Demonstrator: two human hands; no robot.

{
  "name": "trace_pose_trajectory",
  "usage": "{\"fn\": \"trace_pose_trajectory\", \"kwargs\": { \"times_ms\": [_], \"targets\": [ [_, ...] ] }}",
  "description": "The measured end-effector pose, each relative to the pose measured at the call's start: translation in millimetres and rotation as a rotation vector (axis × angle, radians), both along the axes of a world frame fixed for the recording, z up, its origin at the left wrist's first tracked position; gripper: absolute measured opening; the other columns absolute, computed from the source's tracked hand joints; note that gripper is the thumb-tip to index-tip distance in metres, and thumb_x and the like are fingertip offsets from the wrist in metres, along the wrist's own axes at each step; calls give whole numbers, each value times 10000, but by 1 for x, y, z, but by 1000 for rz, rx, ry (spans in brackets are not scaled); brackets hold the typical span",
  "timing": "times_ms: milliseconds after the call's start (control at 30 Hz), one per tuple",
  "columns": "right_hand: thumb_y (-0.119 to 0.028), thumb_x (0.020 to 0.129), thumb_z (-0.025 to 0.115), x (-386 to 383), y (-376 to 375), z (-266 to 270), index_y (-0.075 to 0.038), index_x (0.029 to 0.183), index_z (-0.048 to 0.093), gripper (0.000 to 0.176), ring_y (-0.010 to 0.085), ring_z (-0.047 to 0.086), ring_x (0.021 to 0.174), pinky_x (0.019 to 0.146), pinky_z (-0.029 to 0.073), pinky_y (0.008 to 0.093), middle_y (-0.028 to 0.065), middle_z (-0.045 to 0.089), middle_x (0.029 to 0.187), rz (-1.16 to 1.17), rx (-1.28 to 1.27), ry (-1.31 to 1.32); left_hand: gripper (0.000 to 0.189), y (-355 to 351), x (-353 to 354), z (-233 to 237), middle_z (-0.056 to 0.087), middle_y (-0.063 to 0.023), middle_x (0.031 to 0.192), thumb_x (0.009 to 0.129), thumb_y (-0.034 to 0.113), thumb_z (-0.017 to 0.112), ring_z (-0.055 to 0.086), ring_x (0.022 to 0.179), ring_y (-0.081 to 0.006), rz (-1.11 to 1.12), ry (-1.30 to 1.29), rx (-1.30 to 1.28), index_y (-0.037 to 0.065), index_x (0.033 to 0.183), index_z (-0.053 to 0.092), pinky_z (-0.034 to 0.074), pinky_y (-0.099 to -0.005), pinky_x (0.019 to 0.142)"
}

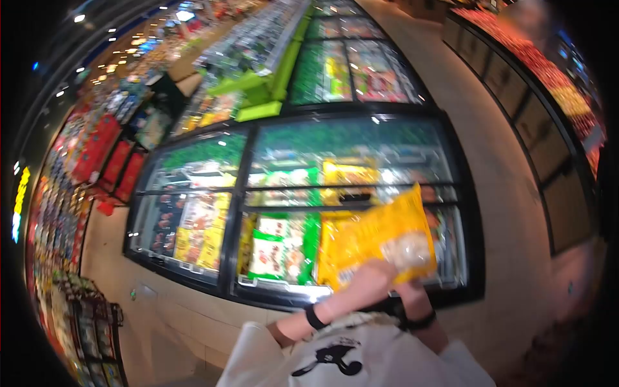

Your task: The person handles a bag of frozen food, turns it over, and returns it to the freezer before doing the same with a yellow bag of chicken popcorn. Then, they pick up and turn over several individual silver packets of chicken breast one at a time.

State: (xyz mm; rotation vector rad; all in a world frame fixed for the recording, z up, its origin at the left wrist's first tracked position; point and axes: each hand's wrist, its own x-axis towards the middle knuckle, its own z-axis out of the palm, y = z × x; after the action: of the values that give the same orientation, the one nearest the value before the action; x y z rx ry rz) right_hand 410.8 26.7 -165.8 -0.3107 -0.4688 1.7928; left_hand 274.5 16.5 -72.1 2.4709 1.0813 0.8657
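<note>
A yellow bag of frozen food point(367, 235) is held tilted above the front of a glass-topped chest freezer point(235, 213). White rounded pieces are pictured on its right part; the print is too blurred to read. My left hand point(373, 278) is closed on the bag's lower edge, a black band on its wrist. Close beside it, my right hand point(411, 293) grips the lower right edge, its fingers mostly hidden behind the bag. Below the bag, inside the freezer, lie green and white food bags point(267, 248) and another yellow bag point(348, 174).
Yellow and white packs point(200, 232) fill the freezer's left section. More freezers point(354, 61) run on behind, beside a bright green shelf edge point(261, 90). A produce stand point(535, 71) lines the right aisle. Packed shelves point(61, 213) stand at left, with a dark rack point(90, 329) nearer.
</note>
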Motion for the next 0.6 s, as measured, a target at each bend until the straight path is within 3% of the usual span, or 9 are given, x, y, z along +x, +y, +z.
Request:
{"fn": "trace_pose_trajectory", "kwargs": {
  "times_ms": [100,167,300,367,433,500,533,567,600],
  "targets": [
    [-495,864,318,-10,0,46,-132,1242,365,527,248,403,1135,969,315,410,69,431,1230,-45,41,127,124,-2,9,41,505,-55,662,656,160,619,513,725,-234,-108,45,106,68,648,536,403,-358,618],
    [-488,865,323,-13,5,67,-129,1238,367,520,248,400,1137,972,312,411,71,428,1234,-56,49,221,131,-5,9,63,542,-52,759,661,176,629,489,873,-227,-173,-58,92,70,661,553,395,-347,734],
    [-473,866,333,-16,21,93,-125,1230,372,505,249,394,1141,977,306,412,74,420,1241,-83,26,354,318,-4,-11,87,527,-78,1031,694,222,646,415,1090,-321,184,-98,144,74,965,572,334,-408,911],
    [-461,868,339,-17,20,103,-121,1224,377,494,247,385,1146,981,302,410,76,413,1246,-109,-17,347,463,-1,-21,90,500,-98,1094,691,195,646,347,1164,-341,306,34,205,73,1116,509,286,-432,966],
    [-450,869,345,-19,21,103,-117,1217,381,483,245,376,1151,984,298,407,77,405,1251,-120,-52,350,479,-1,-28,86,458,-140,1161,712,160,619,321,1188,-341,287,42,172,54,1157,477,259,-431,985],
    [-356,889,368,-24,22,97,-112,1218,378,410,245,357,1161,1000,278,397,86,404,1245,-153,-4,376,480,0,-35,81,369,-183,1250,745,131,575,320,1191,-339,373,-355,129,33,1192,429,245,-425,992],
    [-356,889,368,-26,21,94,-112,1218,378,410,245,357,1161,1000,278,397,86,404,1245,-149,-9,386,489,0,-40,84,305,-166,1315,763,72,507,293,1224,-295,400,-401,107,25,1231,374,251,-397,992],
    [-299,890,382,-26,20,92,-98,1215,377,382,244,352,1165,1008,265,391,90,409,1237,-263,108,84,469,2,-46,85,309,-152,1313,797,75,480,317,1210,-273,476,-347,155,5,1242,350,285,-362,971],
    [-242,891,397,-27,18,89,-83,1213,377,359,244,346,1168,1016,252,386,95,414,1228,-370,224,-219,459,5,-52,76,336,-151,1283,822,97,474,346,1180,-255,441,-546,-9,4,1249,333,299,-347,958]
  ]
}}
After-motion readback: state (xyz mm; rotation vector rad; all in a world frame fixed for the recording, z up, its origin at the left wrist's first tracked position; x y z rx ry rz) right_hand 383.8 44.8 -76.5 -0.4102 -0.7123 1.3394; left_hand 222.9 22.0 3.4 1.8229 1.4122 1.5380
